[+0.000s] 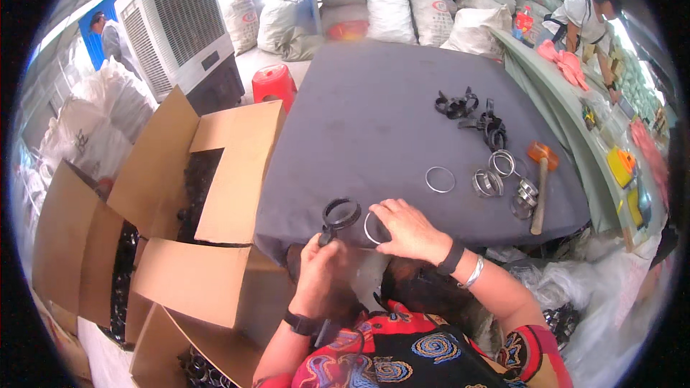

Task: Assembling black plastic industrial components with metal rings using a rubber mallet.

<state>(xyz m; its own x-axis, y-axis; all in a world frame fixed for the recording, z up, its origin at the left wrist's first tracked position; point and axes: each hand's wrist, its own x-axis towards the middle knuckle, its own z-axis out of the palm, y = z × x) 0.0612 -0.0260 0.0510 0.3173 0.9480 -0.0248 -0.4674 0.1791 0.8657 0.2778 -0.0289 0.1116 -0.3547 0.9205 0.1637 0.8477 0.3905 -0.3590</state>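
Observation:
Over the near edge of the grey-covered table, my left hand grips a black ring with a short handle by that handle. Close to its right, my right hand is closed on a thin silver metal ring. The two rings are apart. A loose silver ring lies flat beyond my right hand. Farther right are a cluster of silver rings and a mallet with an orange head and wooden handle. Several black ring parts are heaped toward the far right.
Open cardboard boxes holding black parts stand at left. Behind them are an air cooler and a red stool. Stuffed sacks line the back. A person works at a side table on the right.

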